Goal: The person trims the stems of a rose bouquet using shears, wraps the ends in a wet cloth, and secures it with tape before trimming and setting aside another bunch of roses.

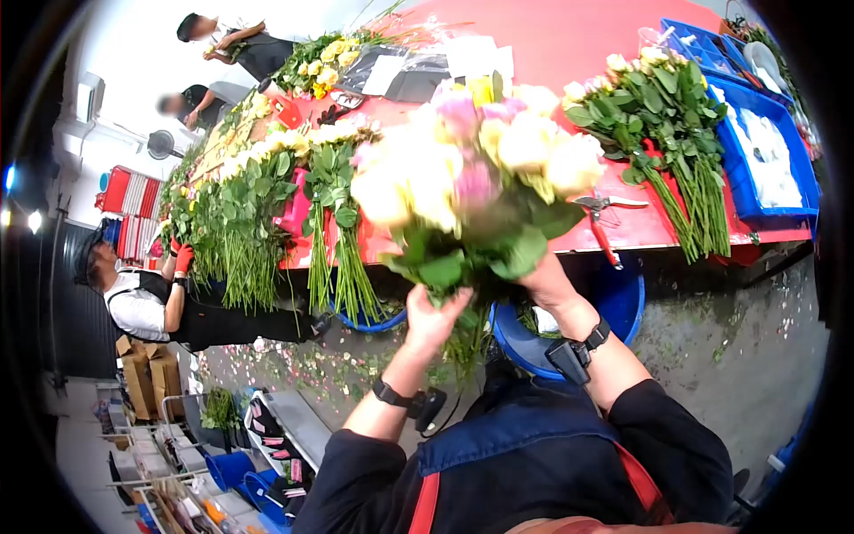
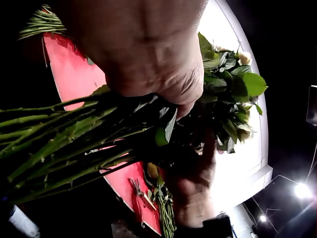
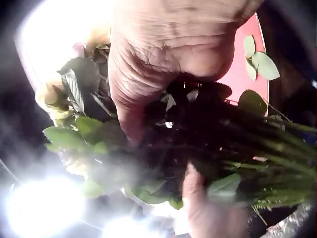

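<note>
Both hands hold a bunch of roses [image 1: 405,182] upright in front of the body, its cream, yellow and pink heads blurred and bright. My left hand [image 1: 433,320] grips the bunch from the left, just under the leaves, with the thumb up. From the right, my right hand [image 1: 551,289] holds the same bunch, its fingers hidden behind foliage. The left wrist view shows the bare green stems [image 2: 64,136] running out below the left hand. In the right wrist view, the right thumb curls over dark leaves [image 3: 81,89], with the left hand [image 3: 208,210] opposite.
A red table [image 1: 551,44] lies ahead with more rose bunches [image 1: 667,116], red-handled pruning shears [image 1: 605,214] and a blue crate [image 1: 756,151]. Blue buckets [image 1: 627,307] stand below its edge. A person with red gloves [image 1: 184,258] works at the left; others are farther back.
</note>
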`<act>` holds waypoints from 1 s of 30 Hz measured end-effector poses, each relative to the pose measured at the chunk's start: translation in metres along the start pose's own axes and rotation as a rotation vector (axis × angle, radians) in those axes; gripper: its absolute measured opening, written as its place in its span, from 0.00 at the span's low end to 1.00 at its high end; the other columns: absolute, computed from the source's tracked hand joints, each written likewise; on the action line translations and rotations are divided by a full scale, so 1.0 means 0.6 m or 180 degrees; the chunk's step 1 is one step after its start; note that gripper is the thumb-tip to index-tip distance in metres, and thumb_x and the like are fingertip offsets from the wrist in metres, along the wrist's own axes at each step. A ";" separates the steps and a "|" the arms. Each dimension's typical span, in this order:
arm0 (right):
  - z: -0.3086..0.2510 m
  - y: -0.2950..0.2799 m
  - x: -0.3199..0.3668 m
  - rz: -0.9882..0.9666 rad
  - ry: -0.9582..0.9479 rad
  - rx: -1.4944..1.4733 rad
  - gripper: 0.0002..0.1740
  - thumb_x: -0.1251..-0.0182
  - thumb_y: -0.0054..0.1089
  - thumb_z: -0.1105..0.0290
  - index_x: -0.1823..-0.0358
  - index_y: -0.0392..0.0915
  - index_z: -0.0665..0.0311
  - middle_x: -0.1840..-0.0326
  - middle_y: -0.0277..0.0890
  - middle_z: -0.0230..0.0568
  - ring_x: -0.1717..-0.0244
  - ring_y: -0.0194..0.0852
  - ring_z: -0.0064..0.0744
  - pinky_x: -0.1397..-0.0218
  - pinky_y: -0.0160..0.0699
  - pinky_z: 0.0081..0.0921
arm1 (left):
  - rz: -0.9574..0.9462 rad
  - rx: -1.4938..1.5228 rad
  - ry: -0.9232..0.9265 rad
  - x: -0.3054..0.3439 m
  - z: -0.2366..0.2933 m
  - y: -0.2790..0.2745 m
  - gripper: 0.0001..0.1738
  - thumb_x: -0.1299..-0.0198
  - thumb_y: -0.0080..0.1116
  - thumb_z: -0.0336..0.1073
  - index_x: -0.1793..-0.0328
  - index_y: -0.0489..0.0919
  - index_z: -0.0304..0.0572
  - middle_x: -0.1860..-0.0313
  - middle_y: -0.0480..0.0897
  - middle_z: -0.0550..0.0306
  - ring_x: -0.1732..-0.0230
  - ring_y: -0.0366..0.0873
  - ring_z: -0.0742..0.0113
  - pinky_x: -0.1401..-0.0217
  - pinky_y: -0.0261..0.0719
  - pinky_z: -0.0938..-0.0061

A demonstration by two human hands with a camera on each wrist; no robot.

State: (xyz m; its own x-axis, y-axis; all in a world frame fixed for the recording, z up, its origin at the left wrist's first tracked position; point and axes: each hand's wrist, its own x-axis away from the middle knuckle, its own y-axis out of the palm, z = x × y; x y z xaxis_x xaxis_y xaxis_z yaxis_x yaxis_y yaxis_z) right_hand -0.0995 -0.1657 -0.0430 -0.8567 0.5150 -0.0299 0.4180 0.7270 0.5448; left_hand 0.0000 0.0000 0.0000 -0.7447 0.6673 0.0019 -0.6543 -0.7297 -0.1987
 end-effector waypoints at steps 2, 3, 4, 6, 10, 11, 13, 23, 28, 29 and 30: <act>-0.033 -0.030 0.044 -0.0061 -0.0225 0.0129 0.28 0.45 0.72 0.73 0.42 0.72 0.66 0.48 0.77 0.36 0.47 0.74 0.31 0.42 0.73 0.30 | -0.0288 -0.0519 0.0413 0.049 -0.028 0.041 0.24 0.43 0.64 0.31 0.39 0.73 0.39 0.49 0.81 0.56 0.50 0.79 0.59 0.44 0.77 0.68; -0.075 -0.067 0.095 0.0053 -0.0179 0.0243 0.28 0.47 0.73 0.73 0.44 0.73 0.68 0.45 0.75 0.38 0.46 0.72 0.29 0.41 0.72 0.29 | -0.0529 -0.0817 0.0679 0.092 -0.056 0.089 0.27 0.42 0.61 0.28 0.34 0.70 0.36 0.41 0.77 0.54 0.46 0.77 0.65 0.41 0.75 0.70; -0.066 -0.081 0.100 0.0017 -0.0301 0.0279 0.28 0.46 0.73 0.74 0.44 0.73 0.68 0.45 0.75 0.39 0.46 0.72 0.29 0.42 0.72 0.29 | -0.0657 -0.0295 0.0258 0.110 -0.094 0.090 0.25 0.37 0.53 0.32 0.33 0.68 0.36 0.38 0.75 0.53 0.42 0.74 0.62 0.37 0.72 0.69; -0.061 -0.110 0.129 -0.0096 -0.0389 0.0362 0.27 0.42 0.68 0.72 0.41 0.71 0.68 0.42 0.74 0.40 0.44 0.72 0.30 0.39 0.70 0.30 | -0.0803 -0.0011 -0.0104 0.148 -0.123 0.108 0.26 0.37 0.54 0.32 0.33 0.68 0.36 0.38 0.75 0.53 0.42 0.74 0.62 0.37 0.72 0.69; 0.056 -0.242 0.172 -0.0282 -0.0129 0.1155 0.28 0.36 0.63 0.67 0.36 0.68 0.66 0.41 0.74 0.40 0.40 0.70 0.35 0.34 0.67 0.33 | -0.0815 -0.0261 -0.0207 0.205 -0.109 0.132 0.26 0.39 0.56 0.32 0.34 0.69 0.36 0.38 0.75 0.53 0.41 0.74 0.63 0.36 0.72 0.69; 0.039 -0.245 0.180 -0.0316 -0.0083 0.1099 0.27 0.36 0.62 0.67 0.37 0.68 0.66 0.41 0.74 0.40 0.40 0.70 0.35 0.34 0.67 0.32 | -0.0782 -0.0293 -0.0227 0.220 -0.104 0.133 0.26 0.40 0.57 0.31 0.34 0.69 0.36 0.38 0.75 0.53 0.41 0.74 0.63 0.36 0.72 0.69; -0.017 -0.219 0.190 -0.0408 0.0048 0.0950 0.26 0.35 0.61 0.67 0.37 0.68 0.65 0.42 0.74 0.40 0.40 0.70 0.35 0.34 0.68 0.32 | -0.0734 -0.0336 -0.0266 0.242 -0.091 0.136 0.27 0.41 0.58 0.31 0.34 0.69 0.36 0.38 0.75 0.53 0.41 0.74 0.63 0.36 0.72 0.69; -0.020 -0.162 0.228 -0.0753 0.0349 0.0881 0.23 0.32 0.56 0.68 0.38 0.68 0.65 0.43 0.74 0.40 0.42 0.71 0.34 0.36 0.69 0.31 | -0.0582 -0.0284 -0.0397 0.290 -0.044 0.135 0.29 0.45 0.63 0.30 0.35 0.71 0.36 0.39 0.77 0.52 0.40 0.74 0.64 0.35 0.71 0.69; 0.016 -0.157 0.235 -0.0854 0.0380 0.1107 0.21 0.30 0.54 0.69 0.38 0.68 0.64 0.43 0.74 0.40 0.42 0.72 0.33 0.37 0.70 0.30 | -0.0451 -0.0208 -0.0428 0.298 -0.017 0.116 0.30 0.47 0.66 0.29 0.36 0.72 0.37 0.39 0.77 0.52 0.40 0.75 0.64 0.34 0.71 0.69; 0.020 -0.159 0.237 -0.0864 0.0391 0.1167 0.20 0.30 0.53 0.69 0.38 0.69 0.64 0.43 0.74 0.40 0.43 0.72 0.33 0.37 0.70 0.30 | -0.0430 -0.0164 -0.0434 0.299 -0.008 0.114 0.30 0.48 0.66 0.29 0.36 0.72 0.37 0.39 0.77 0.52 0.39 0.75 0.64 0.34 0.71 0.70; 0.017 -0.154 0.236 -0.0870 0.0398 0.1212 0.20 0.30 0.53 0.69 0.38 0.69 0.64 0.43 0.74 0.40 0.43 0.72 0.33 0.37 0.71 0.30 | -0.0429 -0.0112 -0.0438 0.295 0.001 0.114 0.30 0.48 0.67 0.29 0.36 0.73 0.37 0.39 0.77 0.52 0.39 0.75 0.64 0.34 0.71 0.70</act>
State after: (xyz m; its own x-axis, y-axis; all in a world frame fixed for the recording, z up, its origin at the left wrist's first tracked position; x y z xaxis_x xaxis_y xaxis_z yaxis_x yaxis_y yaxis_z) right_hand -0.2566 -0.1553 -0.1061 -0.9706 0.2404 -0.0155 0.2335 0.9546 0.1849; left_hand -0.1766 0.0682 -0.0126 -0.6631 0.7303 0.1642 -0.7462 -0.6277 -0.2217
